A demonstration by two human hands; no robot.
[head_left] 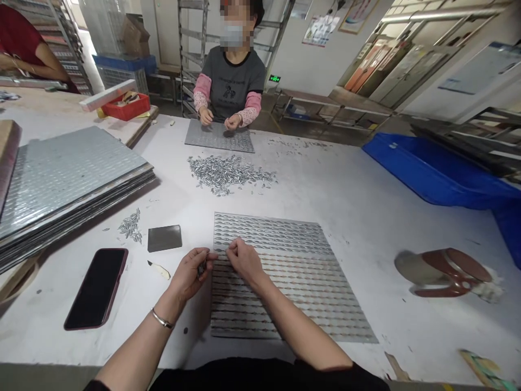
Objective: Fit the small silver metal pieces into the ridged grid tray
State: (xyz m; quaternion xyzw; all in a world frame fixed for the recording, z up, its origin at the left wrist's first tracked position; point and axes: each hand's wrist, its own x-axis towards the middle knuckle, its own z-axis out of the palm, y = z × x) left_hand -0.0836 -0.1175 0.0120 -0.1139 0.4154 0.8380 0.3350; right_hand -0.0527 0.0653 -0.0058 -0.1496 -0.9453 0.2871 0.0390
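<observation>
A flat grey plate [293, 277] with rows of leaf-shaped slots lies in front of me. Its upper rows look filled with silvery pieces, while the lower rows show brownish slots. My left hand [191, 274] is closed at the plate's left edge, with small grey leaf-shaped pieces [201, 268] partly visible in its fingers. Over the plate's left part, my right hand [247, 263] is closed in a pinch at the border between the two kinds of rows. Whatever its fingertips hold is hidden. Beyond the plate is a pile of loose grey leaf-shaped pieces [228, 172].
On the left are a phone [96, 289], a small blade [158, 269], a dark rectangular block [165, 238], a smaller pile of pieces [131, 225] and stacked plates [77, 179]. A lidded mug [443, 271] stands right. Opposite, a co-worker [232, 81] handles another plate [220, 137].
</observation>
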